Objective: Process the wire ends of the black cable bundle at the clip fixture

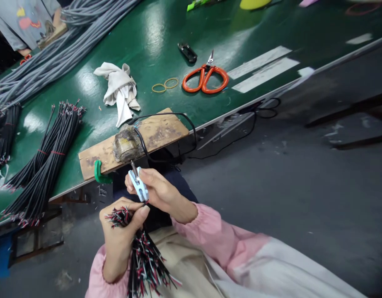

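My left hand (pixel 124 231) is closed around a bundle of black cables (pixel 144 265) with stripped red, white and black wire ends. Between its thumb and finger, one wire end reaches up to the lower end of a light blue clothespin (pixel 139 186). My right hand (pixel 161 190) grips this clothespin from the side, some fingers hidden behind it. The clothespin's upper end meets the thin metal shaft of a small motor (pixel 127 145), which is fixed to a wooden board (pixel 160 128). Whether the wire sits inside the clothespin is hard to see.
A green clamp (pixel 100 174) holds the board at the edge of the green table (pixel 160 41). Orange-handled scissors (pixel 206 78), black snips (pixel 187 53), rubber bands (pixel 165 85), a white cloth (pixel 119 89), and black cable bundles (pixel 51 157) lie there. A person's sleeve (pixel 49 8) shows behind grey cables (pixel 69 45).
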`<action>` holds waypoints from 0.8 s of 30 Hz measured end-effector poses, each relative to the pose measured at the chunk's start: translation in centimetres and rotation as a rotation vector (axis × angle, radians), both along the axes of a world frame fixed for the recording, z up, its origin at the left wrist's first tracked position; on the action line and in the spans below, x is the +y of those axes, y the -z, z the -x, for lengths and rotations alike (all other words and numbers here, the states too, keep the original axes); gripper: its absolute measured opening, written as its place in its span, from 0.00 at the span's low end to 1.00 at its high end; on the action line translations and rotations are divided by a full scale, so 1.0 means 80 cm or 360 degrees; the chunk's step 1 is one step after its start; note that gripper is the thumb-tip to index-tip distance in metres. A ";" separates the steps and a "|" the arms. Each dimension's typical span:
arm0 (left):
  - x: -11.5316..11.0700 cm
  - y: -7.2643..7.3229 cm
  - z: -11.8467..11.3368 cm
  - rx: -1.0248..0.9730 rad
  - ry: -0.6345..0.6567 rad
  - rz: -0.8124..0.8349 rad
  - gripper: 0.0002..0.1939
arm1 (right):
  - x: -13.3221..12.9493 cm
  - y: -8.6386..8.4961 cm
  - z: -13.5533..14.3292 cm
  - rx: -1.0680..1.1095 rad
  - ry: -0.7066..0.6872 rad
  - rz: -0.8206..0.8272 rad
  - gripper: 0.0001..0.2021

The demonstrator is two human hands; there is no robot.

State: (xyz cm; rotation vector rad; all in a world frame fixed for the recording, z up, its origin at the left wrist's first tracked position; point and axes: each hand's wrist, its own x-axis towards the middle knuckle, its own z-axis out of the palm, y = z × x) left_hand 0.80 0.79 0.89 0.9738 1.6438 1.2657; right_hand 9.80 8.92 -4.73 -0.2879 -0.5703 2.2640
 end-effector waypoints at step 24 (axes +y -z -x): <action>-0.012 0.014 0.007 -0.0189 0.0350 0.0417 0.12 | -0.054 -0.011 -0.052 -0.0860 0.0891 -0.1305 0.03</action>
